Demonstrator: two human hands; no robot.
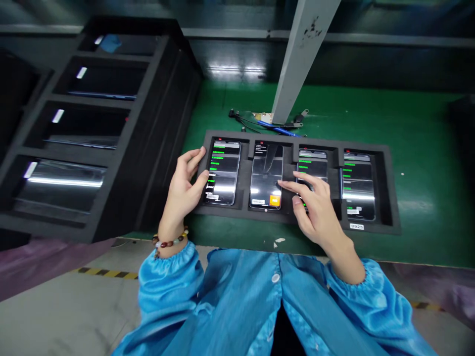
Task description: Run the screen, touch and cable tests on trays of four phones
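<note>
A black foam tray (388,198) labelled 0925 holds several phones in its slots. My left hand (185,185) rests at the tray's left end, thumb and fingers apart at its edge beside the leftmost phone (224,173), which shows green text. My right hand (315,205) is over the third phone (311,160) and partly covers it. Its fingers are spread, with a fingertip by the right edge of the second phone (266,173), whose dark screen has an orange square. The rightmost phone (358,185) shows green lines of text.
Stacked black trays (159,99) with phones stand at the left. Behind the foam tray, a grey metal post (297,59) rises from the green table (426,148), with cables and a blue pen-like object (284,131) at its foot. Small white scraps lie near the front edge.
</note>
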